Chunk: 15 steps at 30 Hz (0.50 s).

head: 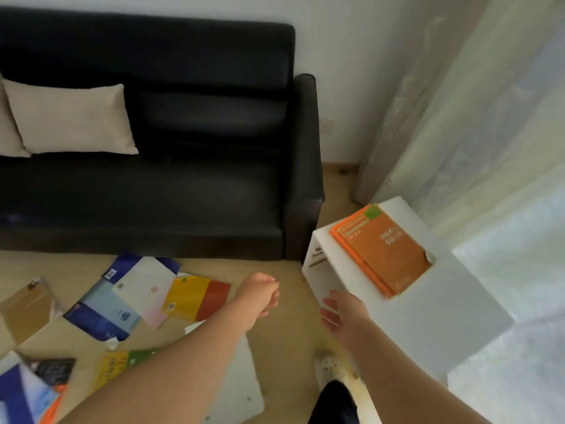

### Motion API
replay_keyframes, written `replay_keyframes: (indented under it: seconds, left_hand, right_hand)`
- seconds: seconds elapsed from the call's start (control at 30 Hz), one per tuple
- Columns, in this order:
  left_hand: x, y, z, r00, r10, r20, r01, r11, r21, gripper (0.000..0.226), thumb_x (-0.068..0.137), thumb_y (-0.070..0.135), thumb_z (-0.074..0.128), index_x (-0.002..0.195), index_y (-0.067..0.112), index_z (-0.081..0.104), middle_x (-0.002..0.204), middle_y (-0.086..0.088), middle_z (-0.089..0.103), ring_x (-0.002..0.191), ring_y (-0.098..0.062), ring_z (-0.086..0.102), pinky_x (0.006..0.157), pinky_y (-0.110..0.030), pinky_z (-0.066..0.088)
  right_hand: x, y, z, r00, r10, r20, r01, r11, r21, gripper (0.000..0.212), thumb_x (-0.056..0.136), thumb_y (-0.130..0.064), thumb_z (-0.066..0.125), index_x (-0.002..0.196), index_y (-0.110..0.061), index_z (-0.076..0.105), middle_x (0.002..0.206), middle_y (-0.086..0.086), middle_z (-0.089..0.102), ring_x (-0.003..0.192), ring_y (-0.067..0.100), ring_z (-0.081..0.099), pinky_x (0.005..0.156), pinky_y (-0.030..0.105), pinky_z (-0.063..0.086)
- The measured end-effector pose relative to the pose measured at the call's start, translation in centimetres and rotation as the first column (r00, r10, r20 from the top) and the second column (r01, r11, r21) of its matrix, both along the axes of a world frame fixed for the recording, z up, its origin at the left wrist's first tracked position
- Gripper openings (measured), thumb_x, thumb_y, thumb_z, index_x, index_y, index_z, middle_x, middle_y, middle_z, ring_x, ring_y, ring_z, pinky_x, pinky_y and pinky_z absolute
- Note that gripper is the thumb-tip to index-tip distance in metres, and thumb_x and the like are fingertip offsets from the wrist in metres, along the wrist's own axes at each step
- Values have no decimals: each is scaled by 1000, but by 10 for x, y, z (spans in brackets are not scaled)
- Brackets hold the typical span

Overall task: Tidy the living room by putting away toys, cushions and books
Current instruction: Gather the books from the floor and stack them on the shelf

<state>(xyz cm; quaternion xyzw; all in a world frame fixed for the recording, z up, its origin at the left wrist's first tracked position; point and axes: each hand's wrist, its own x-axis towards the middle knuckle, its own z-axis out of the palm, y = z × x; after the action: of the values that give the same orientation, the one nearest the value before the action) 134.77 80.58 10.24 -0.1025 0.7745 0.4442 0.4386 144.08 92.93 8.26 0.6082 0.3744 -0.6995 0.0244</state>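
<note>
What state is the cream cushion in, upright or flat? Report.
Upright: the cream cushion stands leaning against the backrest of the black sofa.

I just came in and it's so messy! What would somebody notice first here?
First, the colourful paperback books scattered over the pale wooden floor in front of the long black leather sofa. Next, the bright orange books stacked on the white box-shaped side table at right, and the beige fabric cushion at the sofa's left end.

Orange books [385,249], black sofa [171,166]
</note>
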Motion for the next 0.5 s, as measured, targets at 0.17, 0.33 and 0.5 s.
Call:
replay_keyframes:
  seconds: [0.17,0.33,0.5]
  left_hand:
    - [41,-104,-9,999,-53,-15,51,994,-100,11,96,18,44,102,18,54,88,-4,61,83,-19,60,77,-31,47]
    - [85,-185,-13,998,-53,36,57,994,-95,9,97,18,43,100,18,52,83,-1,59,77,-16,56,70,-28,43]
    - [140,-275,-27,999,28,23,-24,988,-151,12,96,18,46,86,20,53,80,1,59,68,-12,55,67,-25,43]
  right_hand:
    - [53,-111,4,996,81,41,-81,997,-11,17,94,-14,51,110,-9,53,87,5,56,73,20,54,66,32,47]
    - [100,-188,-1,980,175,98,-179,983,34,11,95,-16,49,103,-10,53,88,4,55,76,20,53,73,33,46]
    - [156,-259,-19,948,291,130,-296,955,21,10,96,-15,47,102,-9,52,83,4,52,69,17,50,65,29,44]
